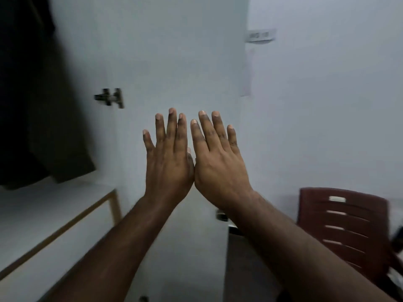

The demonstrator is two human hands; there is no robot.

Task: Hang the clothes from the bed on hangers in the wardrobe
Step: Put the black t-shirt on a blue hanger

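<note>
Bare fingers of my left hand [169, 162] and right hand [220, 164] spread straight, holding nothing, seemingly presented to the camera before the white wardrobe door [152, 51], dark clothes [32, 105] hanging inside, bed unseen.

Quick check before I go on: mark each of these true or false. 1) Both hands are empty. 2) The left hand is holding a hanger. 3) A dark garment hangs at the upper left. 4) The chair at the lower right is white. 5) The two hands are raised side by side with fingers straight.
1) Both hands are empty: true. The left hand and right hand hold nothing.
2) The left hand is holding a hanger: false. No hanger is in view.
3) A dark garment hangs at the upper left: true. The dark garment hangs there.
4) The chair is white: false. The chair is reddish brown.
5) Hands side by side, fingers straight: true.
</note>
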